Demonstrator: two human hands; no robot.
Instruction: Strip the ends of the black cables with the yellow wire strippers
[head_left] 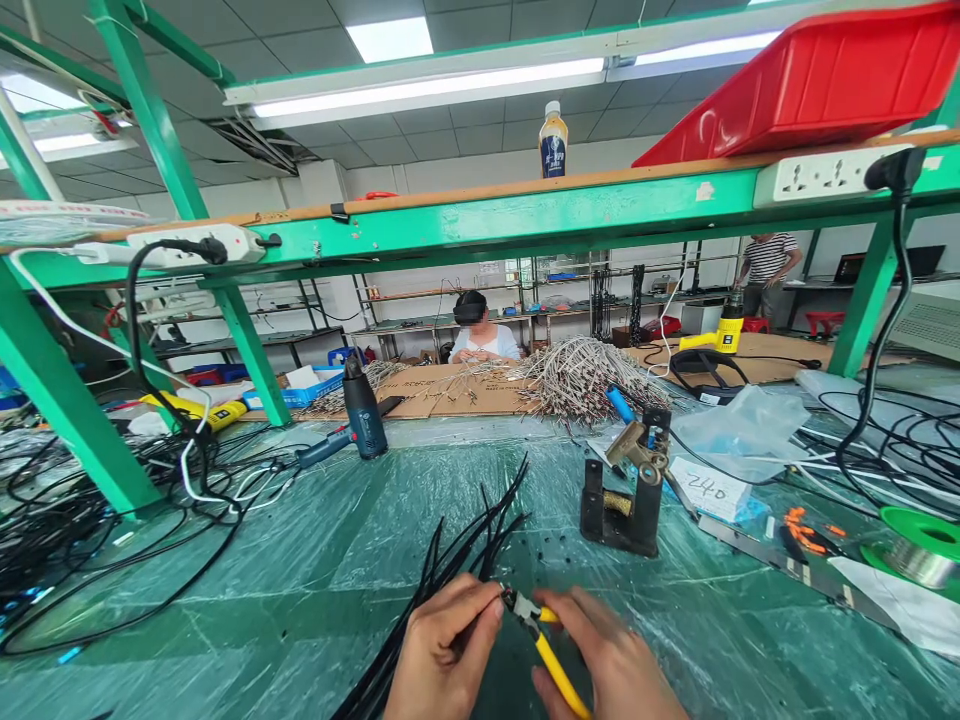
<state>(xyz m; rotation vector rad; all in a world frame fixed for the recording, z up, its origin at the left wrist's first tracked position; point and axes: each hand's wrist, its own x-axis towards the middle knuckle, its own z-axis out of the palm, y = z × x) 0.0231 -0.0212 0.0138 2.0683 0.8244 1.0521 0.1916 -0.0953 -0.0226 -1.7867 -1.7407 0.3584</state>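
Near the bottom centre, my left hand (448, 650) pinches a small dark piece, seemingly a cable end, between thumb and forefinger. My right hand (607, 655) holds yellow-handled cutters (555, 670), whose metal jaws touch or nearly touch the piece at my left fingertips. A bundle of black cables (442, 575) runs from beside and behind my left hand up toward the middle of the table. Just beyond my right hand stands a dark metal stand (622, 515) with a brass-coloured roller. Small black bits lie on the green covering around it.
A blue heat gun (363, 410) stands left of centre. Tangled black cables (56, 510) lie at left. A solder spool (919, 550) and orange pieces (806, 530) are at right. Behind are pale wires (589, 380) and a seated person (484, 335); a green shelf beam (487, 215) crosses overhead.
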